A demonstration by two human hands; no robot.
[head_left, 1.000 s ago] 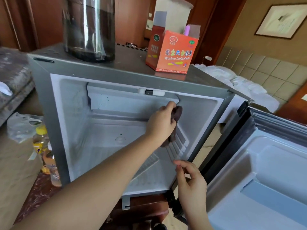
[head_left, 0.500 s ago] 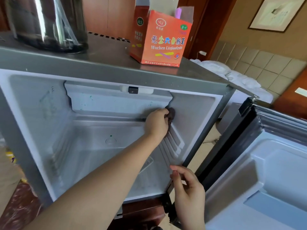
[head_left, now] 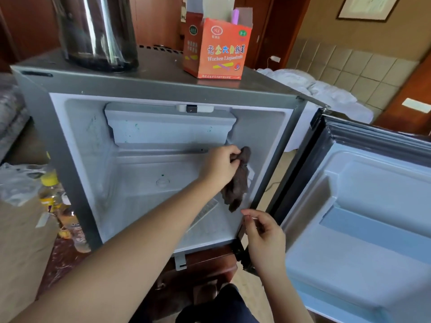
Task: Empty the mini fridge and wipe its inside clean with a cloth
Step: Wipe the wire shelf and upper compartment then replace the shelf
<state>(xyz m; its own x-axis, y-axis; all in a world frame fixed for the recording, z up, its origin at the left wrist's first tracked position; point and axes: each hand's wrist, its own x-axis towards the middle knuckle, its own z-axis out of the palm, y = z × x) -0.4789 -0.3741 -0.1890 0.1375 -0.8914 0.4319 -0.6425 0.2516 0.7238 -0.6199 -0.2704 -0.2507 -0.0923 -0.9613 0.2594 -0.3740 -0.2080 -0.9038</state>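
Your left hand [head_left: 220, 165] grips the brown cloth [head_left: 236, 183] against the fridge [head_left: 149, 89]'s right inner wall (door wide open). Your right hand [head_left: 264, 234] hovers loose, holding nothing.

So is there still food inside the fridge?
No, the mini fridge interior looks empty; only the left hand with the brown cloth is inside.

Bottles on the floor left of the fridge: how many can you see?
2. A yellow-capped bottle stands beside the mini fridge's left wall; a clear bottle sits lower, nearer the front. The plastic bag may hide more.
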